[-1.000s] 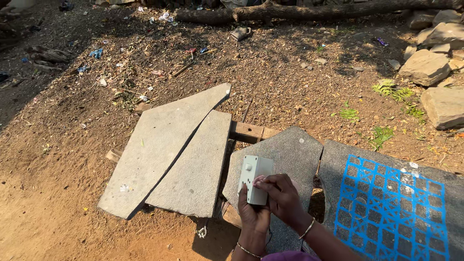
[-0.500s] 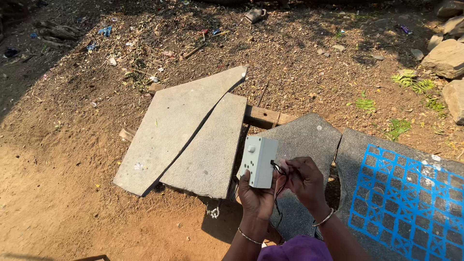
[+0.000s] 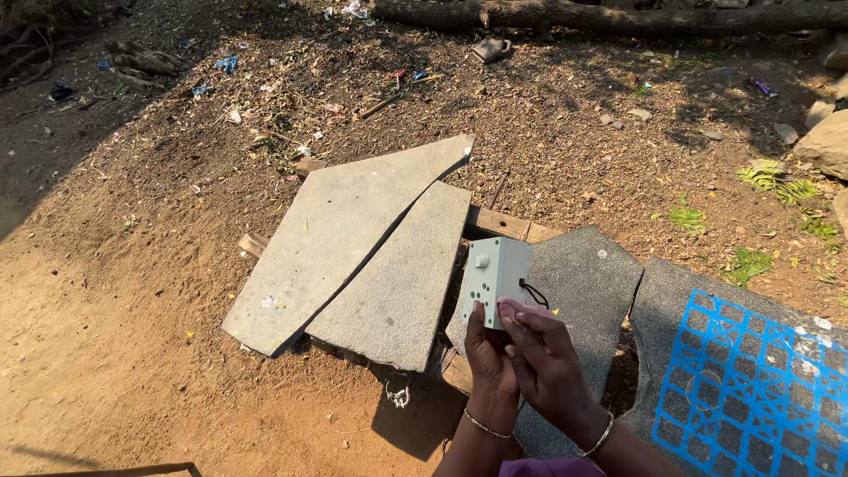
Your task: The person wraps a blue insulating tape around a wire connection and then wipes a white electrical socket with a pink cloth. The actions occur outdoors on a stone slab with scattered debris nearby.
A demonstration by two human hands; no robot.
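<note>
Holding the pale switch box (image 3: 495,281) upright in front of you, your left hand (image 3: 488,358) is closed around its lower edge from below, thumb up on the front face near the small switch and socket holes. Your right hand (image 3: 546,358) sits just beside it, touching the box's lower right corner, with its fingers (image 3: 517,311) pinched together there; the pictures do not show clearly whether they grip the box itself or only the wire. A short black wire (image 3: 533,291) curls out of the box's right side, just above those fingers. Both wrists carry thin bangles.

The box hangs in the air above a group of grey stone slabs (image 3: 353,238) lying on the dirt ground (image 3: 115,336). Two long slabs lie side by side to your left, touching along one edge. A rounder dark slab (image 3: 592,283) lies directly beneath and behind your hands. A wooden plank (image 3: 499,223) shows between the slabs, just beyond the box. To your right, another dark slab bears a blue painted grid (image 3: 751,380). Farther off, the ground is scattered with litter, dry leaves and small green plants (image 3: 777,181), and a log (image 3: 618,16) lies along the top edge of the view.
</note>
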